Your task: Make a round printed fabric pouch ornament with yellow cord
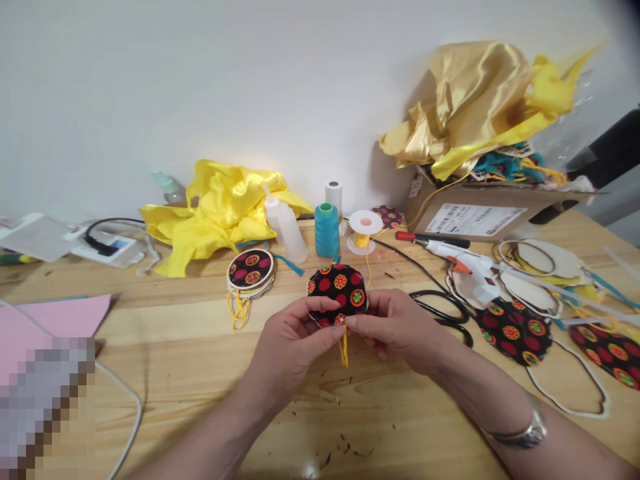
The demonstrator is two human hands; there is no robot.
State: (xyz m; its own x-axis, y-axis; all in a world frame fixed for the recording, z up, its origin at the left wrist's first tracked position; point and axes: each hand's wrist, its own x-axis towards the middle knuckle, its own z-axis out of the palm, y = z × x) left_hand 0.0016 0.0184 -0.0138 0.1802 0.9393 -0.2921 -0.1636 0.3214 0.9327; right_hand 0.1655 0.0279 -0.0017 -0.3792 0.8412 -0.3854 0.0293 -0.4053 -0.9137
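Over the middle of the table I hold a black fabric-covered disc (336, 293) with red dots and bright flower patterns. My left hand (295, 340) pinches its left and lower edge, the forefinger lying across its face. My right hand (393, 327) grips the lower right edge, thumb close to the other thumb. A yellow cord loop (344, 350) hangs from the bottom edge between the thumbs, and a bit of teal shows at the top. To the left lies a similar round patterned piece (251, 270) with a pale rim and yellow cord.
Behind stand a teal thread cone (327, 230), a yellow thread spool (364, 232) and a white squeeze bottle (290, 230). Yellow cloth (215, 213) lies back left. At right are a glue gun (467, 267), black-handled scissors (445, 310), patterned fabric (515, 331) and a cardboard box (465, 210).
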